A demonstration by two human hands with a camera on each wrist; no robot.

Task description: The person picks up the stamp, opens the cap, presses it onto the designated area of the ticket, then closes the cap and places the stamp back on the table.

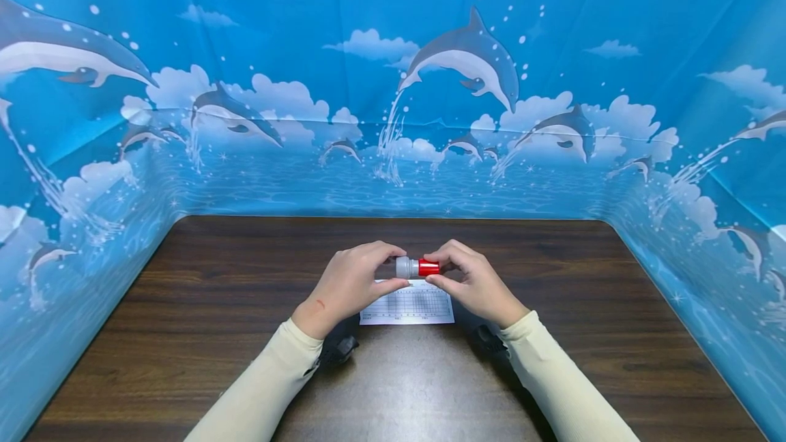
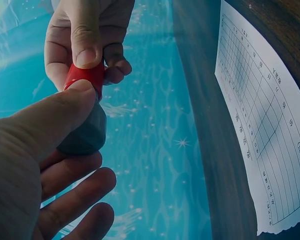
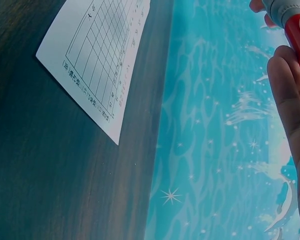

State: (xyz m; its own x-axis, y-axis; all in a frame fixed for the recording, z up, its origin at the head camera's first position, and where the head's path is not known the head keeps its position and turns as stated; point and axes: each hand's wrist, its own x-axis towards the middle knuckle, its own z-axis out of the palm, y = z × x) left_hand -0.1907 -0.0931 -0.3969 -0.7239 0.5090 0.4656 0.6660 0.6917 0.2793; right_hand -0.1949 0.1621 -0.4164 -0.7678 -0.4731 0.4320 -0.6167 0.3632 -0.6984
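Observation:
A small round stamp [image 1: 428, 267] with a red body and a grey end is held level over a printed form [image 1: 408, 305]. My left hand [image 1: 346, 285] pinches the grey end between thumb and fingers. From the other side my right hand [image 1: 482, 284] grips the red body. In the left wrist view the left thumb lies along the stamp [image 2: 85, 130], its tip overlapping the red part. The right wrist view shows the red body [image 3: 296, 37] at the upper right corner, with a white disc bearing a dark mark on its end.
The white form with a ruled grid lies on a dark wooden table [image 1: 215, 333]. Behind and at both sides hangs a blue curtain [image 1: 295, 33] printed with dolphins. Black wrist cameras [image 1: 339, 348] sit under both cream sleeves [image 1: 264, 374].

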